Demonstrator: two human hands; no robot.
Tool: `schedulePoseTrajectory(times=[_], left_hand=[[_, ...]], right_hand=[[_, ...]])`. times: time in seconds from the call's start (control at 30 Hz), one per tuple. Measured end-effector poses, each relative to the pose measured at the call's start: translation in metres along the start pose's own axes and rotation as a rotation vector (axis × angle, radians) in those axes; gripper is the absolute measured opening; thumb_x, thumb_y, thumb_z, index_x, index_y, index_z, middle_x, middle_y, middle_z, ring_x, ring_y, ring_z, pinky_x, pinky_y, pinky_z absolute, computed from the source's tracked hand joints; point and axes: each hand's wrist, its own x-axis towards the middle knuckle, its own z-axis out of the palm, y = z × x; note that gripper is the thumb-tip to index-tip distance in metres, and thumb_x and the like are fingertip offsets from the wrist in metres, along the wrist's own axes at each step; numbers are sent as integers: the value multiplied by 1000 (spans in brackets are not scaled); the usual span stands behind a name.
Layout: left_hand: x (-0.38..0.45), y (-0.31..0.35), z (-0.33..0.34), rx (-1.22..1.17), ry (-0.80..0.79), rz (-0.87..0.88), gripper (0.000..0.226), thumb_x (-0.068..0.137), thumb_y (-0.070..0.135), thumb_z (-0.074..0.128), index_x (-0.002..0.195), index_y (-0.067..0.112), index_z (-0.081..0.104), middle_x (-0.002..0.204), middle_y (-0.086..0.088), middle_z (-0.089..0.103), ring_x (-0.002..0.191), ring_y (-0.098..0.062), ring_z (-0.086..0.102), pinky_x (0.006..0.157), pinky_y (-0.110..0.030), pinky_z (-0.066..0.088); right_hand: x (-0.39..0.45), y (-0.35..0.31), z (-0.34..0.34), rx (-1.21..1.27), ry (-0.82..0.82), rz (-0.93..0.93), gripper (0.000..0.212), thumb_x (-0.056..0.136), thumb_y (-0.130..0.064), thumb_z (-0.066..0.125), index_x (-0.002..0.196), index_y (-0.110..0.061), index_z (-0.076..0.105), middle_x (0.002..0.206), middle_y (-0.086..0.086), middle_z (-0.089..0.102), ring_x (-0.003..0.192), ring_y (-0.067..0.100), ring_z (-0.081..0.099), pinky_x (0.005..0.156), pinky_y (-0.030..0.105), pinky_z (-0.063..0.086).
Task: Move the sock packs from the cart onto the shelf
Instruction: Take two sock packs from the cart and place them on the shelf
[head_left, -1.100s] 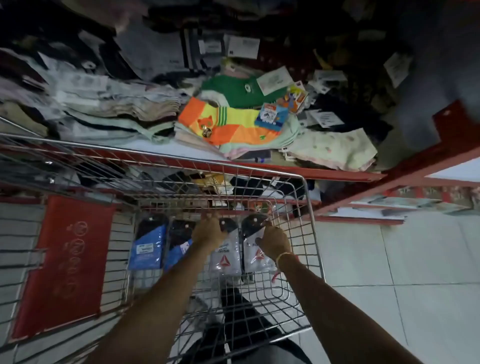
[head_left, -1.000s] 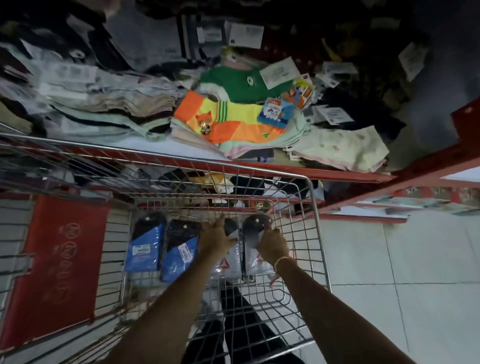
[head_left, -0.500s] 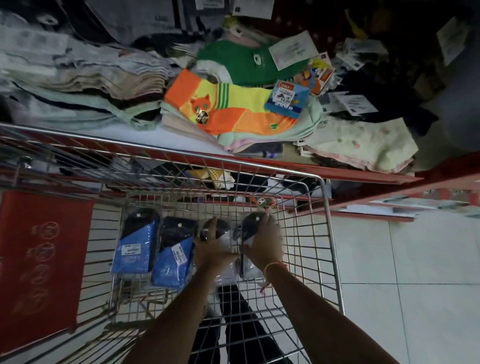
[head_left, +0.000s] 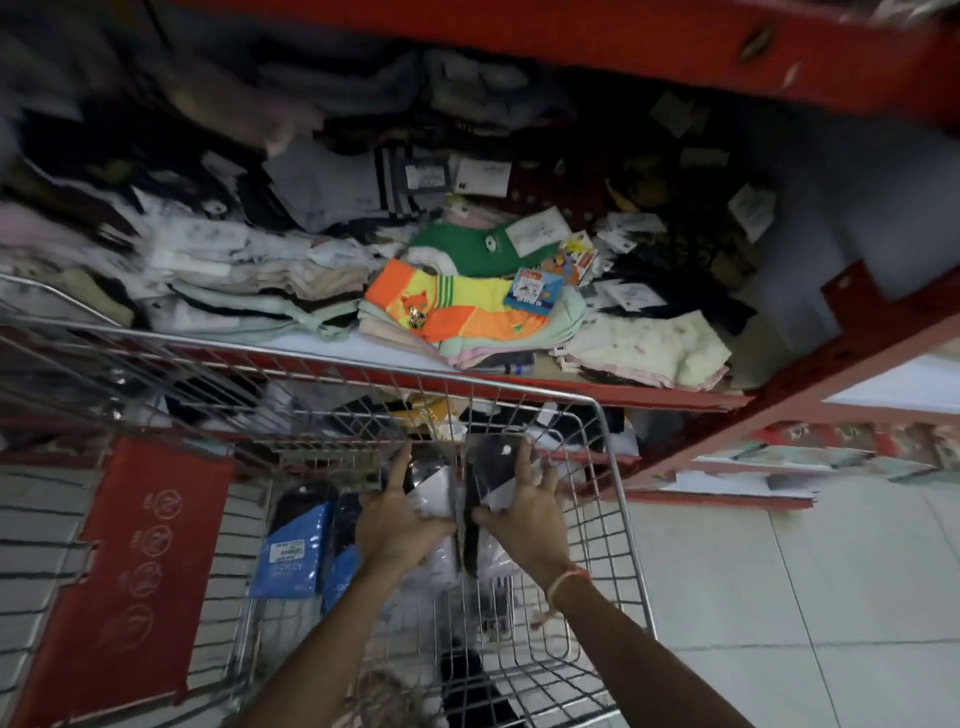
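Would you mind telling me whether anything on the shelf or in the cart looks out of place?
The shelf is messy: socks lie in loose, slumped heaps, with paper tags scattered at odd angles. In the cart, the blue packs lean neatly side by side, and both hands hold packs. Nothing looks spilled or damaged.

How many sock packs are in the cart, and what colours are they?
Blue sock packs: 2
Black-and-white sock packs: 2, one in the left hand, one in the right hand
Total: 4 packs, all in the cart
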Motion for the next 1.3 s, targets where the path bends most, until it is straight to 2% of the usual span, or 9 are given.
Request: schedulePoseTrajectory(times=[0.13,0.3,0.4,0.6,0.83,0.97,1.13,1.2,1.3], left_hand=[[-16,39,-43,-1,105,153,117,56,29,85,145,49,12,117,-9,64,75,-26,67,65,-35,57],[-35,99,-98,-30,259,364,120,55,25,88,145,50,13,134,-15,42,71,-10,52,67,-30,48],[-47,130,-127,-55,353,510,117,56,28,88,146,46,16,135,-10,44,105,-27,54,82,-39,52],[-64,193,-173,-75,515,627,115,56,38,87,142,54,13,129,-9,45,103,-28,56,70,-30,46],[-82,287,-214,-197,709,880,109,58,35,85,142,52,18,119,-5,46,105,-26,54,77,-34,45],[-81,348,-231,-241,834,994,108,58,33,81,144,47,18,126,-9,43,101,-29,57,67,-31,44],[-63,403,-214,-244,897,1040,104,61,27,79,145,44,19,128,-12,43,104,-32,55,67,-32,46],[-52,413,-199,-228,895,1054,102,63,26,79,146,41,21,129,-14,43,106,-33,54,67,-31,46],[-35,420,-177,-185,899,1067,98,65,29,78,147,35,24,130,-16,43,111,-33,51,68,-33,53]], right_hand=[[-11,-29,-42,57,129,-93,117,75,-46,75,153,-24,-10,152,29,19,120,44,53,97,43,50],[-17,-69,-99,93,287,-215,114,73,-49,73,154,-26,-5,149,23,23,125,45,45,99,45,49],[-24,-94,-137,72,379,-285,112,75,-54,69,152,-30,-10,151,20,20,112,41,57,95,43,52],[-35,-143,-216,132,604,-423,112,76,-50,72,153,-30,-7,150,14,24,109,33,57,88,36,52],[-36,-194,-310,199,931,-612,105,77,-43,75,154,-31,4,146,10,33,100,16,52,72,24,44],[-20,-215,-360,221,1083,-695,99,78,-39,74,153,-35,9,149,10,29,99,24,59,62,17,39],[23,-216,-389,262,1212,-712,93,83,-33,72,152,-36,10,157,11,17,136,31,41,84,31,53],[40,-209,-389,282,1201,-712,90,86,-28,70,153,-33,10,159,15,10,146,31,21,102,28,37],[62,-194,-386,293,1150,-686,86,90,-29,66,154,-29,8,160,18,3,149,32,8,106,28,21]])
